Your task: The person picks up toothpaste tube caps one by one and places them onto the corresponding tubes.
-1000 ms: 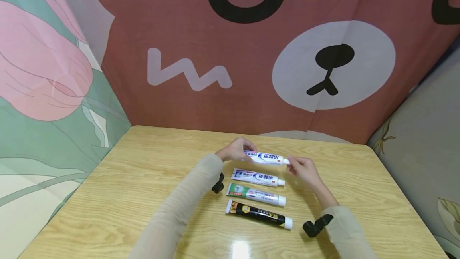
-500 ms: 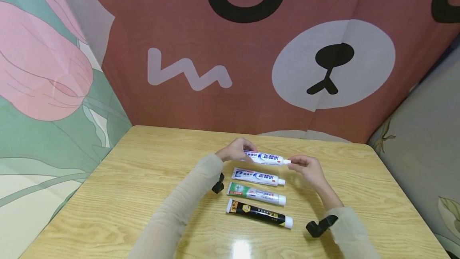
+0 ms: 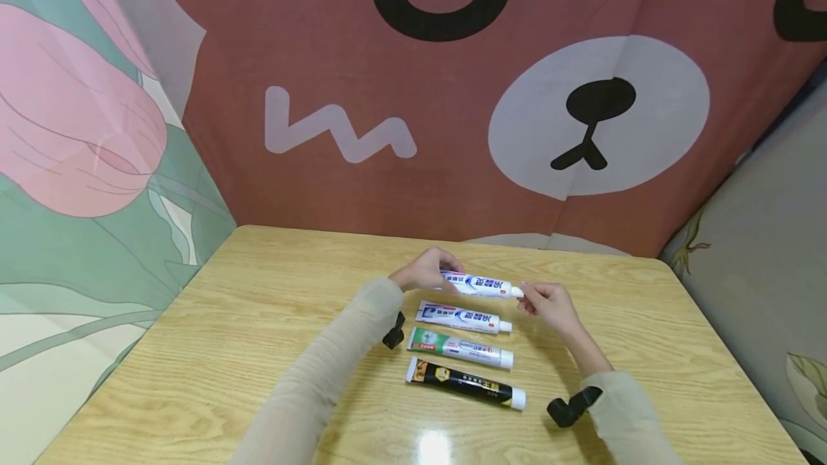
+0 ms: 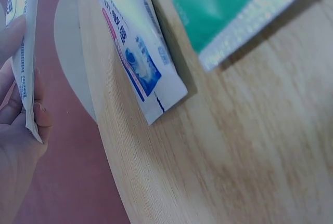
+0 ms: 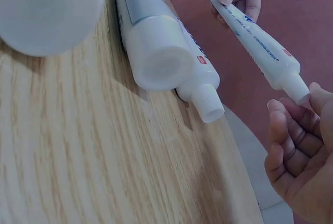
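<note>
A white and blue toothpaste tube (image 3: 479, 284) is held up off the table, lying sideways between both hands. My left hand (image 3: 429, 269) grips its flat crimped end, thumb on one face and fingers behind, as the left wrist view shows. At the other end my right hand (image 3: 550, 307) pinches the white cap (image 5: 295, 90) between thumb and index finger; its other fingers are curled loosely below. Nearer me on the table lie a similar white and blue tube (image 3: 460, 318), a green and silver tube (image 3: 461, 349) and a black tube (image 3: 466, 383), caps to the right.
The wooden table (image 3: 291, 350) has its far edge just beyond the hands. A cloth with a printed bear face (image 3: 446, 92) hangs behind it. Black wrist cameras are strapped at both sleeves, close above the tabletop.
The right hand turned and shifted slightly at the cap, its wrist swinging right and then back a little left. The left hand and tube stay nearly still.
</note>
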Motion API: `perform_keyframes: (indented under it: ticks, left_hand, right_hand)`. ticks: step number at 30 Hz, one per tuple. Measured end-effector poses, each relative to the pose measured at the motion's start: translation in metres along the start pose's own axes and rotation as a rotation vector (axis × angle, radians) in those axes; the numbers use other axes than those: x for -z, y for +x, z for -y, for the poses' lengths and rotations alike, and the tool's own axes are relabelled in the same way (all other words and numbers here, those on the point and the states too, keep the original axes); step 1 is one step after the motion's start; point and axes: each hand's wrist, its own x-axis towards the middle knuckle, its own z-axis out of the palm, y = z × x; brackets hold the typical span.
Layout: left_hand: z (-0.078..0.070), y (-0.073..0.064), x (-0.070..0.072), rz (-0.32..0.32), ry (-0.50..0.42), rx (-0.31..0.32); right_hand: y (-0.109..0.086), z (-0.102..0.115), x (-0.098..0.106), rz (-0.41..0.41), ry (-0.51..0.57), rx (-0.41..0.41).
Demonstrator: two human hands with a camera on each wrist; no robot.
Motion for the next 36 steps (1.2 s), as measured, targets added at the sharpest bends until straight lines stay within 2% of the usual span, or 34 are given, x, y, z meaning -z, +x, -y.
perform_keyframes:
  ticks: [9,14,20,30,36]
  left_hand:
    - [0.002,-0.0018,0.0027,0.008,-0.025,0.02]
    - [0.0031,-0.0015,0.0032,0.021,-0.041,0.004]
    - [0.0024,-0.0018,0.0032,0.023,-0.033,-0.005]
    - [0.003,-0.0028,0.0041,0.012,-0.037,0.013]
    - [-0.0001,-0.0037,0.0038,-0.008,-0.019,0.009]
  right_hand:
    - [-0.0035,0.0005,0.0057,0.034,0.008,0.072]
    - [-0.0029,0.0004,0.0058,0.031,-0.009,0.06]
    - [-0.0012,0.0015,0.0039,0.028,0.036,0.042]
    - [-0.0028,0.0018,-0.0012,0.004,0.027,0.102]
    - [-0.0001,0.0029,-0.0037,-0.028,0.06,0.056]
